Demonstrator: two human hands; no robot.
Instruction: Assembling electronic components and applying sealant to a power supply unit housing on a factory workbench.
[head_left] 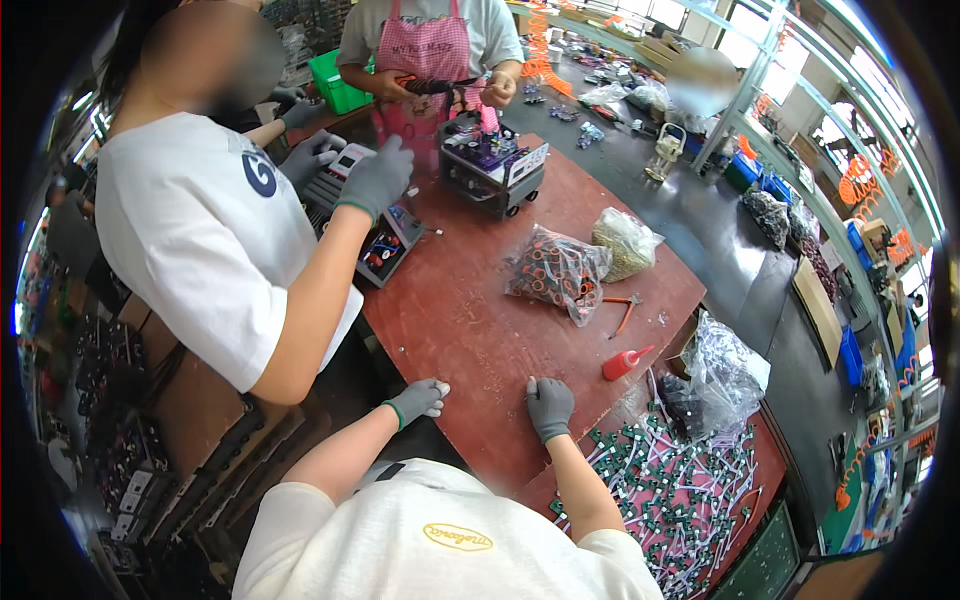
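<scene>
My left hand (420,402), in a grey glove, rests at the near left edge of the red-brown table (470,345) with its fingers curled in. My right hand (550,408), gloved alike, lies on the tabletop as a loose fist. Nothing shows in either hand. Right of my right hand lies a red squeeze bottle (622,364) with a pointed nozzle. Beyond it are orange-handled pliers (627,312). A large pile of small green circuit boards with white wires (665,490) spreads beside my right forearm.
Clear bags of black-and-orange rings (560,270) and small pale parts (625,243) sit mid-table. A crumpled clear bag (728,375) stands at right. At left, a gloved co-worker (210,230) handles a grey device (385,245); another, in a pink apron (425,60), works over an opened machine (490,170).
</scene>
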